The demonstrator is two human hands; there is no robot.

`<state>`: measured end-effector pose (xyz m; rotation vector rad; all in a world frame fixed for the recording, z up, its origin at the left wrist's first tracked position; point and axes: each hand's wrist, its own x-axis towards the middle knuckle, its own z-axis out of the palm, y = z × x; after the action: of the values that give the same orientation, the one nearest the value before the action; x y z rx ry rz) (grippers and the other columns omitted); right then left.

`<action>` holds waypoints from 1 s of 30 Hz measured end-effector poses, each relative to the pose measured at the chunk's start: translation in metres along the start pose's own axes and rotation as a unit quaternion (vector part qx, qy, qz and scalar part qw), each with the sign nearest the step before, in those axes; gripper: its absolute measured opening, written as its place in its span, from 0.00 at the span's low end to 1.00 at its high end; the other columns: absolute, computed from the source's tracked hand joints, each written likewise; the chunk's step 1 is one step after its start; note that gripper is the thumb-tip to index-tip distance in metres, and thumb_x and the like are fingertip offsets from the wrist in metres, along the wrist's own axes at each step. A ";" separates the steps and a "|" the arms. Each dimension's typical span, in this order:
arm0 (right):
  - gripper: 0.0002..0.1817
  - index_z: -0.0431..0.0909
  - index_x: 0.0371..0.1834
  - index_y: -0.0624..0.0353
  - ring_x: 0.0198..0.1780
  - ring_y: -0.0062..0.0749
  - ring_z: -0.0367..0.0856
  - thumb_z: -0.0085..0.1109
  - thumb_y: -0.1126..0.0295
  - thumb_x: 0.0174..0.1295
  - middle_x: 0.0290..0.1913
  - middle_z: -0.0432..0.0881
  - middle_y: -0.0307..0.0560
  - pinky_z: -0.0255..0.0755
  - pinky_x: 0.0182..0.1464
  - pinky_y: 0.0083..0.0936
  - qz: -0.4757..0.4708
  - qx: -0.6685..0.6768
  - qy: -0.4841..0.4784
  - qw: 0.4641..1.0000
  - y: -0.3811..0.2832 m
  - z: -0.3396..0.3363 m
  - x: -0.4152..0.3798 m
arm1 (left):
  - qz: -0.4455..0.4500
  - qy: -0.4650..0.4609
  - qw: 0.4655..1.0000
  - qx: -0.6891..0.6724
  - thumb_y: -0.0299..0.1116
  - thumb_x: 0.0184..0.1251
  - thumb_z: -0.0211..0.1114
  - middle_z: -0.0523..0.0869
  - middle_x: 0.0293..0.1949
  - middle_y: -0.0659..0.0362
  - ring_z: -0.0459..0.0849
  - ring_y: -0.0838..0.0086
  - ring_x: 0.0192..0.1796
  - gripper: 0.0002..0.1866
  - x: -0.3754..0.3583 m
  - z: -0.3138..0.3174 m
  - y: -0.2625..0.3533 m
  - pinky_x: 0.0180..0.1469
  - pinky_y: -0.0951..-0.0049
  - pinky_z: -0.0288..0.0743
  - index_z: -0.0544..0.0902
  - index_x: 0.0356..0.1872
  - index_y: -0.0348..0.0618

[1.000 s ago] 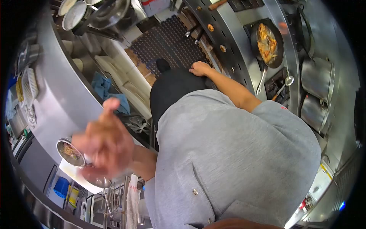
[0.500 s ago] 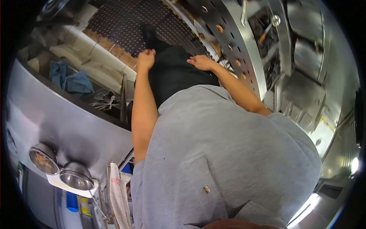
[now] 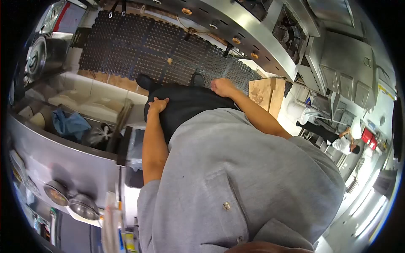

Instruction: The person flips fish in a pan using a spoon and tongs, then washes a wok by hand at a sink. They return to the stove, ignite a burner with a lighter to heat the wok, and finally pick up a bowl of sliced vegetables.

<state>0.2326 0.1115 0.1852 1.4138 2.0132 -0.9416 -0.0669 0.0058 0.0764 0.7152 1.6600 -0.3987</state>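
left: bowls (image 3: pixel 84 207) on counter (image 3: pixel 76 158) | front-right: stove (image 3: pixel 225 23) | between: mat (image 3: pixel 126 48), left hand (image 3: pixel 157 105), right hand (image 3: pixel 223 87)

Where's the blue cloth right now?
In the head view, the blue cloth lies on the left, just past the edge of the steel counter, beside a plastic bag and left of the left hand.

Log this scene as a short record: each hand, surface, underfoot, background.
Left hand: open, against or just over plain black trousers; nothing visible held
Right hand: loosely curled near those trousers; contents hidden
Surface: curved stainless-steel counter, two round silver metal bowls side by side near its edge
Underfoot: black perforated mat
Background: person in white top
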 end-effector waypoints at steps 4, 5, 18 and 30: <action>0.16 0.82 0.36 0.59 0.45 0.54 0.80 0.56 0.56 0.59 0.39 0.81 0.62 0.74 0.46 0.44 -0.042 -0.068 -0.040 0.996 0.069 0.013 -0.023 | -0.054 -0.021 0.997 -0.055 0.62 0.59 0.52 0.45 0.72 0.39 0.50 0.45 0.72 0.46 -0.035 0.073 0.036 0.70 0.52 0.48 0.48 0.72 0.46; 0.16 0.82 0.36 0.59 0.45 0.54 0.80 0.56 0.56 0.59 0.39 0.81 0.62 0.74 0.46 0.44 -0.043 -0.072 -0.042 0.996 0.080 0.014 -0.029 | -0.085 -0.002 0.994 -0.068 0.61 0.60 0.51 0.45 0.72 0.39 0.50 0.44 0.72 0.45 -0.038 0.092 0.045 0.70 0.50 0.49 0.47 0.73 0.47; 0.15 0.80 0.40 0.56 0.43 0.55 0.80 0.48 0.59 0.63 0.36 0.81 0.60 0.73 0.44 0.46 -0.088 -0.246 -0.176 0.949 0.088 -0.012 0.012 | -0.065 0.045 0.934 -0.348 0.55 0.64 0.53 0.63 0.66 0.43 0.64 0.48 0.66 0.36 -0.012 0.245 0.040 0.65 0.53 0.60 0.58 0.70 0.51; 0.12 0.79 0.39 0.61 0.47 0.46 0.80 0.51 0.68 0.56 0.43 0.80 0.55 0.75 0.47 0.39 -0.276 -0.536 -0.134 0.787 0.083 0.108 0.348 | -0.012 0.390 0.847 -0.360 0.39 0.69 0.53 0.82 0.45 0.52 0.75 0.56 0.51 0.16 0.009 0.275 0.085 0.53 0.58 0.67 0.84 0.42 0.40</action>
<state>0.1958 0.2537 -0.1586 0.0580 2.1404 -0.0358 0.1954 -0.0982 0.0186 0.2700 2.3638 0.5863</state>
